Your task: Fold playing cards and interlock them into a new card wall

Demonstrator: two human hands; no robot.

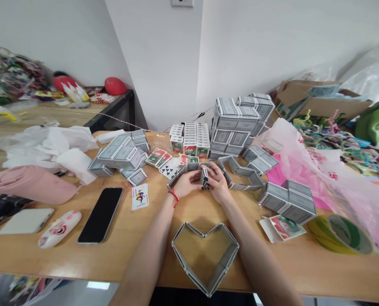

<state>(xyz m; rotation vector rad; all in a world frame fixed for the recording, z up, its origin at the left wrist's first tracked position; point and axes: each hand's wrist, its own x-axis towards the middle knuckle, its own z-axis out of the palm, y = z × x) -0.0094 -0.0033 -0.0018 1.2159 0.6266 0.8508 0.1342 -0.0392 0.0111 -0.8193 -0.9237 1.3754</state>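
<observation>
Both hands meet at the middle of the wooden table (138, 238). My left hand (185, 183), with a red string on the wrist, and my right hand (217, 182) are closed together on a small folded playing-card piece (204, 176) with a grey patterned back. Just behind them lies a chain of joined folded cards (240, 175) bent into an open shape. Between my forearms, near the table's front edge, a finished heart-shaped frame of folded cards (205, 257) lies flat.
Stacks of card blocks (237, 121) and boxed decks (189, 140) stand at the back. More blocks (122, 155) lie left, others (288, 202) right. A black phone (101, 214), joker card (140, 196), tape roll (340, 233) and pink plastic bag (320, 170) surround them.
</observation>
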